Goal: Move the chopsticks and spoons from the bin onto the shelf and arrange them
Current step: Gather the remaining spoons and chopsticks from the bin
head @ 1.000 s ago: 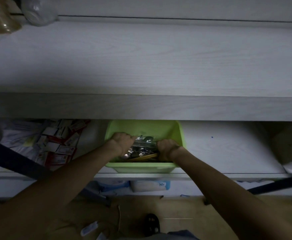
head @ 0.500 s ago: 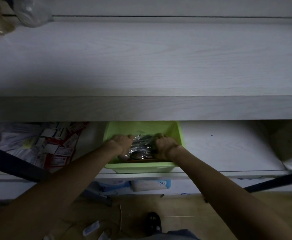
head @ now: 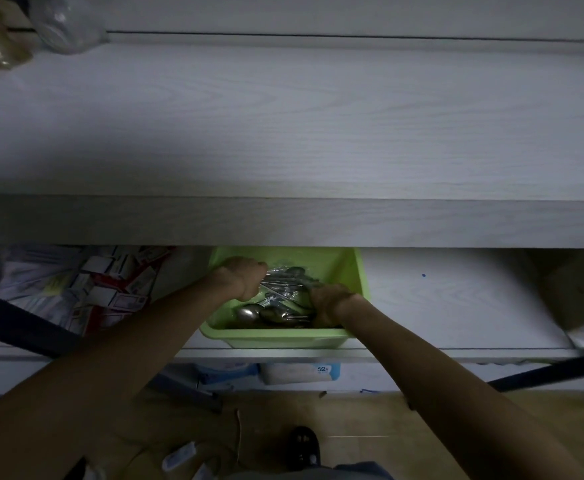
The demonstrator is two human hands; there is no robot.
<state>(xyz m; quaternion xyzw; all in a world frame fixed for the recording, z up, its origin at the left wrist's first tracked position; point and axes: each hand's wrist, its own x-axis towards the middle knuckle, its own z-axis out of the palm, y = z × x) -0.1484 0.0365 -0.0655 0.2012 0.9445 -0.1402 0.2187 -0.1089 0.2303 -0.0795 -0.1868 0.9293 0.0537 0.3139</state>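
Head view: both hands work inside a light-green plastic bin (head: pixel 283 337) that stands at the front edge of the lower white shelf (head: pixel 457 306), under the broad pale wood-grain upper shelf (head: pixel 283 133).
Left hand: the left hand (head: pixel 242 277) is curled round a bundle of shiny metal utensils in clear wrap (head: pixel 285 277), knuckles up.
Right hand: the right hand (head: pixel 328 304) is curled down into the bin's right side; what it grips is hidden, so I cannot tell.
Spoons: loose steel spoons (head: pixel 259 314) lie at the near end of the bin; no chopsticks can be made out.
Risk, snagging: a lift would probably catch the overhanging upper shelf's edge.
Risk, spill: slick metal may slide from a loose grip.
Risk, tipping: the bin sits at the edge and could be dragged off.
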